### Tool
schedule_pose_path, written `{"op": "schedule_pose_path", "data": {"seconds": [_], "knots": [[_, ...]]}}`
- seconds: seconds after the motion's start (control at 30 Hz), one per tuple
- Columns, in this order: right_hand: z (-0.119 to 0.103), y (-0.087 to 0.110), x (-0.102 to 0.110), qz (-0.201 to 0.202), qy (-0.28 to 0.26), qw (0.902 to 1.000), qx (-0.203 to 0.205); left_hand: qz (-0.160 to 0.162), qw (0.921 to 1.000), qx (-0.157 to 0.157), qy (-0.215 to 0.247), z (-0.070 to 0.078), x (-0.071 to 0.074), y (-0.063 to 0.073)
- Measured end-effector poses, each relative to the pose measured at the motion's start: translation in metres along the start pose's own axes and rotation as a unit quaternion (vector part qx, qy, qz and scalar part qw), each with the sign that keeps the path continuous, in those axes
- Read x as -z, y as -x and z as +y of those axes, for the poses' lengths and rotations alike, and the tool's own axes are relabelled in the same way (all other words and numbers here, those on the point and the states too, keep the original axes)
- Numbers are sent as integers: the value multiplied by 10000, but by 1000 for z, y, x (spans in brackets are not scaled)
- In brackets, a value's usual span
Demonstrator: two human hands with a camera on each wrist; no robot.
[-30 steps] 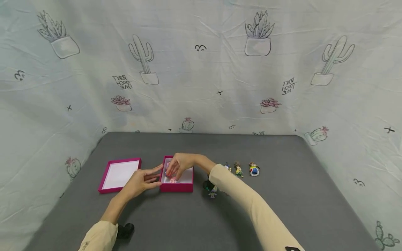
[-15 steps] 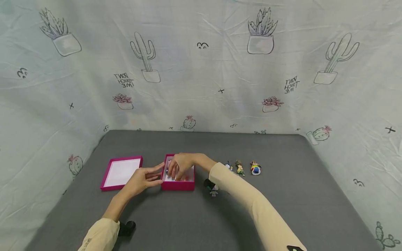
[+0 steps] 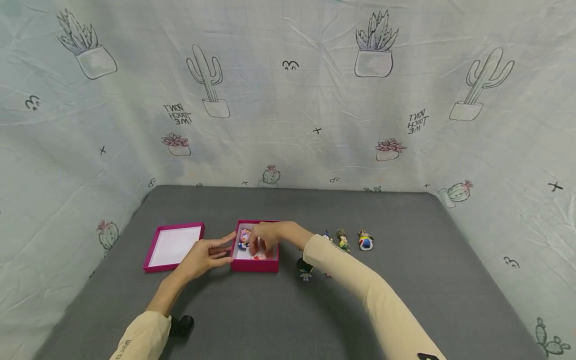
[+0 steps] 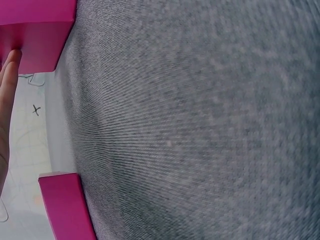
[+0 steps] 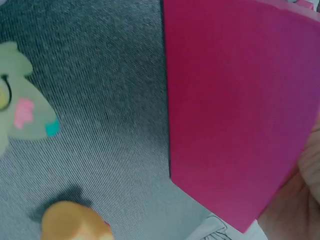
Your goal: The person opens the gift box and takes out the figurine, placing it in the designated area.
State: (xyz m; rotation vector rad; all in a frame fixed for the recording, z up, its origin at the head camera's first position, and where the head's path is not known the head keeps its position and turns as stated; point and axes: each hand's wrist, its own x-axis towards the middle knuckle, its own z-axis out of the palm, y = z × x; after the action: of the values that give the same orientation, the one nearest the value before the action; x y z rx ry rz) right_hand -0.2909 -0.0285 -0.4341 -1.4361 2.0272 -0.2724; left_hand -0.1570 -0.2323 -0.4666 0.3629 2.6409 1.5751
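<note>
A magenta box (image 3: 254,266) with a white inside stands open on the grey table. Upright along its left side lies a pink and blue toy figurine (image 3: 244,239). My right hand (image 3: 265,237) reaches into the box from the right, fingers bent down around a small pink and red figurine (image 3: 258,256), mostly hidden by the hand. My left hand (image 3: 202,257) touches the box's left wall with extended fingers and the thumb near the front corner. In the left wrist view, the fingertips (image 4: 15,54) meet the magenta wall.
The magenta lid (image 3: 174,247) lies left of the box, white inside up. Right of the box are several toy figurines, including one with a dark top (image 3: 305,270), a green and yellow one (image 3: 343,241) and a blue, red and white one (image 3: 365,241). A patterned curtain (image 3: 315,100) hangs behind.
My right hand has shifted right inside the box, uncovering the pink and blue figurine. The pink and red figurine sits farther right than a second ago. The left hand stays at the wall.
</note>
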Motion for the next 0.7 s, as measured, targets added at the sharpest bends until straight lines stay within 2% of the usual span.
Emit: {"op": "schedule_pose_path", "data": {"seconds": [0.17,0.27,0.37,0.5,0.63,0.7], "knots": [[6,-5,-5,466,154,9975,506,-32,10000,-34,-33,1,0,0],[6,-2,-2,690,132,9961,527,-16,10000,-11,-47,2,0,-2],[3,4,3,702,42,9971,277,16,10000,11,-68,3,0,-2],[-3,9,8,475,96,9987,-124,54,9999,-24,-125,3,1,-1],[-8,8,4,250,474,9976,-427,26,9999,-33,-92,2,0,0],[-8,7,-2,369,765,9956,-406,-17,10000,-20,-43,2,-1,1]]}}
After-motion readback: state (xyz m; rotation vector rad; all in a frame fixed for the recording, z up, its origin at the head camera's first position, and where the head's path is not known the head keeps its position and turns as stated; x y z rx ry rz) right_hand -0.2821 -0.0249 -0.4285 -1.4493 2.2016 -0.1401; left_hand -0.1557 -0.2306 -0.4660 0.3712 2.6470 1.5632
